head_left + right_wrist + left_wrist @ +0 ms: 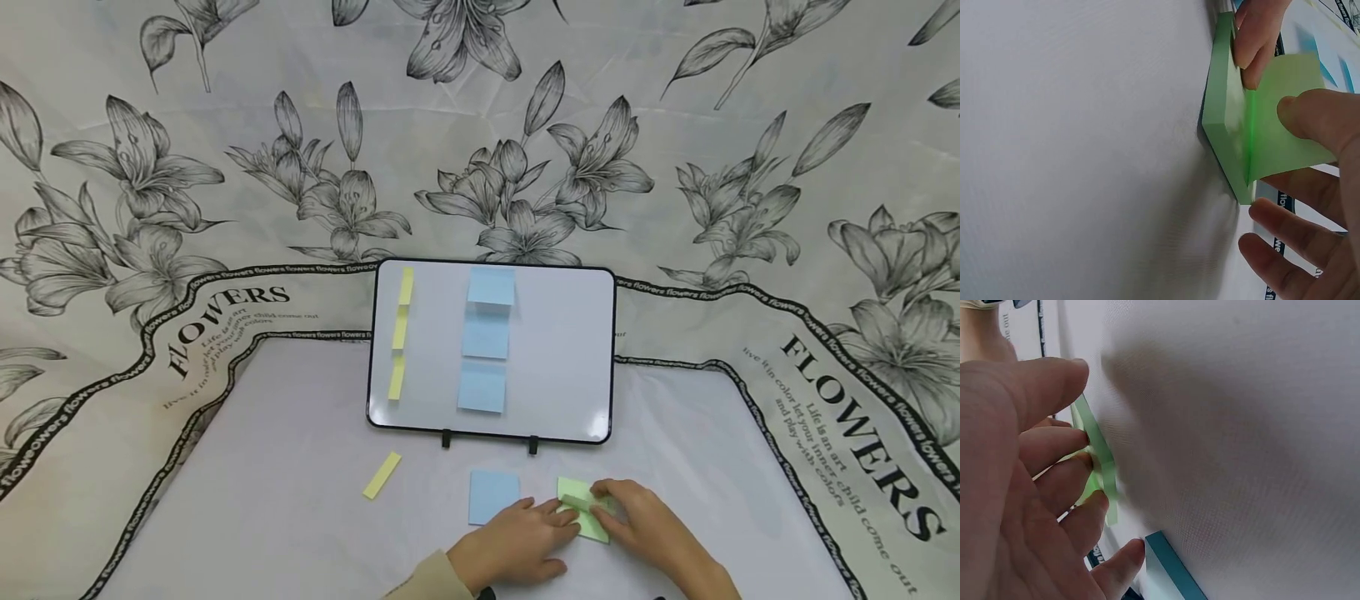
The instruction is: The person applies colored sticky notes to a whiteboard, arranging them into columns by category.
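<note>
My left hand (517,542) presses the green sticky-note pad (1225,125) flat; my right hand (637,521) pinches its top sheet (1288,125) (curled up).

- your left hand (517,537): bare, ringless, with a beige sleeve cuff showing at the wrist.
- your right hand (637,521): bare; short trimmed nails, forearm uncovered.

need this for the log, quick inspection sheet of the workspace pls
surface: white table, flower-print cloth border
job's things: green note pad, top green sheet peeled up
clutter: blue pad, loose yellow strip; whiteboard with three yellow strips and three blue notes
grippers: left hand presses the pad; right hand pinches the sheet
cables: nothing seen
surroundings: flower-print backdrop
</note>
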A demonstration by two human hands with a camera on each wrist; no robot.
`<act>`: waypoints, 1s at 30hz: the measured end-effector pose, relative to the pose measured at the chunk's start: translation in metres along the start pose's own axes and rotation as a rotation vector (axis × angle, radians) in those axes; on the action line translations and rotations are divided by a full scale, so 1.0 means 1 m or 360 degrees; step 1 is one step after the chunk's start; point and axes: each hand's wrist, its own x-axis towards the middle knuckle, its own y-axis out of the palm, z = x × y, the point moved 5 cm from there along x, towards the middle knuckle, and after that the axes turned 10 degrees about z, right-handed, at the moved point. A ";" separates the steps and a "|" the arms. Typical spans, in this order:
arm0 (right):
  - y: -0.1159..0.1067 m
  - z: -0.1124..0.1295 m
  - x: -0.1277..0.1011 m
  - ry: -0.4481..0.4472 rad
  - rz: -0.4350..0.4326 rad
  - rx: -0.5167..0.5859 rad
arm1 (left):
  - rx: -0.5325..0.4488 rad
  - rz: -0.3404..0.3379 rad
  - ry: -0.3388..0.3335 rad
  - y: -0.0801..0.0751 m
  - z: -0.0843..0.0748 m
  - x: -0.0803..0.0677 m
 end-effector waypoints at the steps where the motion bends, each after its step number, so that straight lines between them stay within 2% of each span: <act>1: 0.001 0.001 -0.001 -0.0021 -0.0018 -0.0008 | 0.0008 0.0011 -0.0011 0.000 0.000 0.000; 6: 0.003 0.003 -0.004 -0.0136 -0.0185 -0.0077 | 0.0007 0.0043 -0.0026 0.000 0.001 -0.001; 9: 0.002 0.002 -0.003 -0.0143 -0.0299 -0.0093 | 0.0017 0.0058 -0.0027 0.000 0.001 -0.001; 13: -0.001 -0.001 0.002 -0.0134 -0.0384 0.0002 | 0.0036 0.0089 -0.0046 0.001 0.001 0.000; 17: -0.004 -0.005 0.009 -0.0112 -0.0390 0.0133 | 0.0074 0.0091 -0.0066 0.001 0.001 0.001; 22: -0.008 -0.010 0.018 -0.0112 -0.0335 0.0210 | 0.0112 0.0071 -0.0075 0.002 -0.001 0.000; 27: -0.018 -0.016 0.029 -0.0117 -0.0359 0.0182 | 0.0115 0.0061 -0.0054 0.003 -0.001 0.000; 30: -0.031 -0.020 0.035 -0.0116 -0.0405 0.0144 | 0.0078 0.0092 -0.0036 0.001 0.001 0.001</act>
